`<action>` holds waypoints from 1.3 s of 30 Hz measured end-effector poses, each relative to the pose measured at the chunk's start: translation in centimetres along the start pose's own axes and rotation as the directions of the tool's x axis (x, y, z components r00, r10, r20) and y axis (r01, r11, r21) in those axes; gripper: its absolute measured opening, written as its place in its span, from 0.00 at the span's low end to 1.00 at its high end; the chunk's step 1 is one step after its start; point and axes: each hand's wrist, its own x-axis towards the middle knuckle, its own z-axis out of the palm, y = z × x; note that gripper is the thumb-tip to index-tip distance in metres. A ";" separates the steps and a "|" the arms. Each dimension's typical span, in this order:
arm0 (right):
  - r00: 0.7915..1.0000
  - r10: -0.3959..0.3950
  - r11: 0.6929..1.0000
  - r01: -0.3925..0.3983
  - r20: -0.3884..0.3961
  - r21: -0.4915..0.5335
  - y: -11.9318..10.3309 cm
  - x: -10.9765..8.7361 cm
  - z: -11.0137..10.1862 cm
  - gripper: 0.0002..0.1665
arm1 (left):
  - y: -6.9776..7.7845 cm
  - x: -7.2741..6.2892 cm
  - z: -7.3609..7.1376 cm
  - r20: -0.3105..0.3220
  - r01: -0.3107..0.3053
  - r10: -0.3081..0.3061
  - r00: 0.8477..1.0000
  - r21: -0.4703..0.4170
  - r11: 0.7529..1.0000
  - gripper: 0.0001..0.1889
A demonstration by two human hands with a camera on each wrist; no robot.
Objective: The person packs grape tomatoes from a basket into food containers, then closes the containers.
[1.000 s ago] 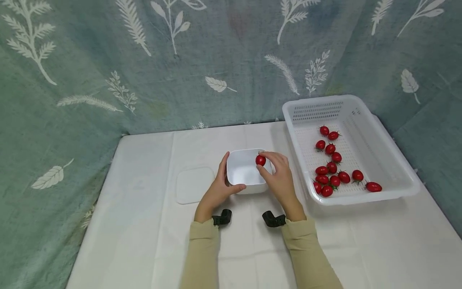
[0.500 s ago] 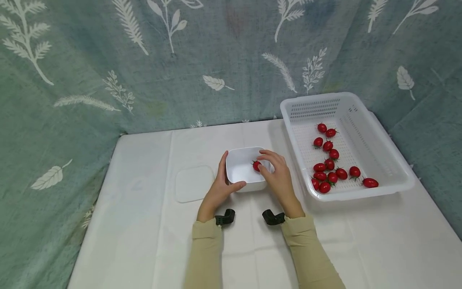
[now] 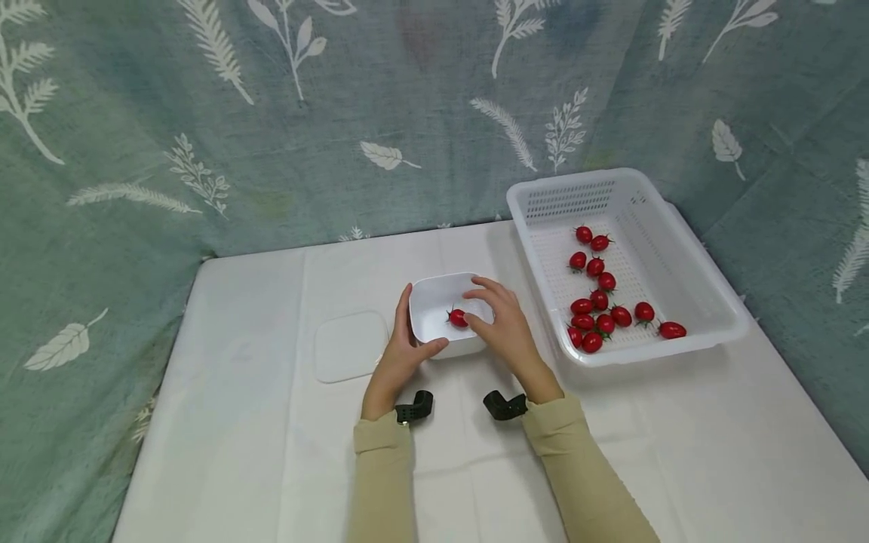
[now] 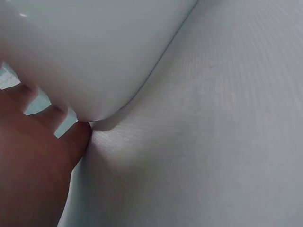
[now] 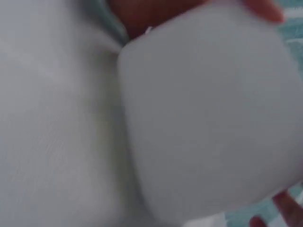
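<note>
head view: a small white bowl (image 3: 444, 313) stands on the white-covered counter (image 3: 271, 452), near its middle. the left hand (image 3: 400, 358) grasps the bowl's left wall, with fingers along the outer side and the thumb curled across the near rim. one red tomato (image 3: 458, 317) lies inside the bowl, toward its right side. the right hand (image 3: 505, 332) hangs over the bowl's right rim with fingers loosely spread and released, its fingertips (image 3: 470, 320) just beside the tomato; whether they touch it cannot be told. a flat white lid (image 3: 349, 347) lies on the counter just left of the bowl, apart from it. to the right stands a white slotted basket (image 3: 699, 302), holding a loose cluster of tomatoes (image 3: 600, 290) on its floor, mostly toward its left half. a black camera mount sits at each wrist, above beige sleeves (image 3: 587, 475). a green cloth (image 3: 407, 113) printed with pale leaves and ferns hangs behind and around the counter. left wrist view: the bowl's rounded outer wall (image 4: 94, 52) fills the upper left, with fingers (image 4: 42, 142) pressed against its lower edge and the counter cloth beneath. right wrist view: blurred, showing the bowl's outer side (image 5: 213, 123) close up, with fingertips (image 5: 289, 208) at the frame edge.
</note>
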 end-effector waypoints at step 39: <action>0.978 0.184 0.981 -0.188 0.096 0.039 -4.5 3.8 -15.9 0.18 | 1.4 -0.5 -1.3 0.104 0.113 -0.119 0.988 0.061 0.992 0.55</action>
